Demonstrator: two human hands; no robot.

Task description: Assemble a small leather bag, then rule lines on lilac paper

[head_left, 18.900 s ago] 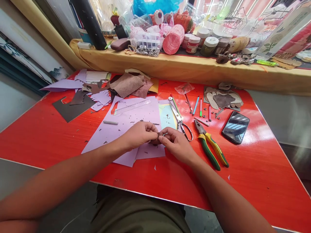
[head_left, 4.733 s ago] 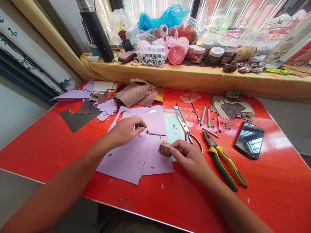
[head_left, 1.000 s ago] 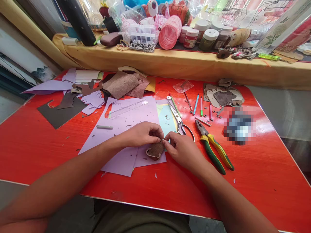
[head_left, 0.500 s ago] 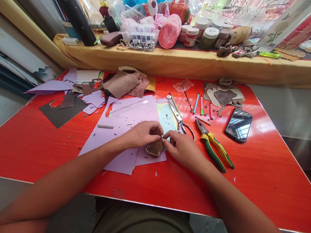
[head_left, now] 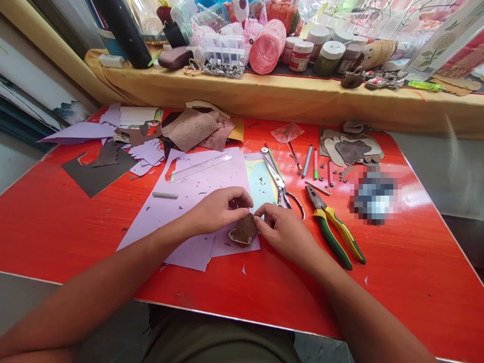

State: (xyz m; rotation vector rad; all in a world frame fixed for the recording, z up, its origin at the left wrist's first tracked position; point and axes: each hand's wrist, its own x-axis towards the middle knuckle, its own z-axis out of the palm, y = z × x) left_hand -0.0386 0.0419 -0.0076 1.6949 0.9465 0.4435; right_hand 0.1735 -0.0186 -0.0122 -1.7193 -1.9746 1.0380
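Spanning the frame, red counter [head_left: 68,222], front edge well below the hands, with bare stretches lower left and right. Near center, over purple paper [head_left: 189,250], left hand [head_left: 223,209] and right hand [head_left: 285,227] close together. Right of both, combination pliers [head_left: 331,227]. Just below fingertips, brown leather piece [head_left: 243,231]: right clamped on upper-right edge, left at top, grip unclear.

Vs 4.7 s ago: left hand [head_left: 227,207] was off the leather piece [head_left: 243,231], right hand [head_left: 282,226] held it alone. Now left fingertips are at its far edge, right ones at its right edge. Its broad brown face now shows; 18.9 s ago fingers mostly hid it. Grey rod [head_left: 165,195], out of sight 4.7 s ago, is visible left of the hands.
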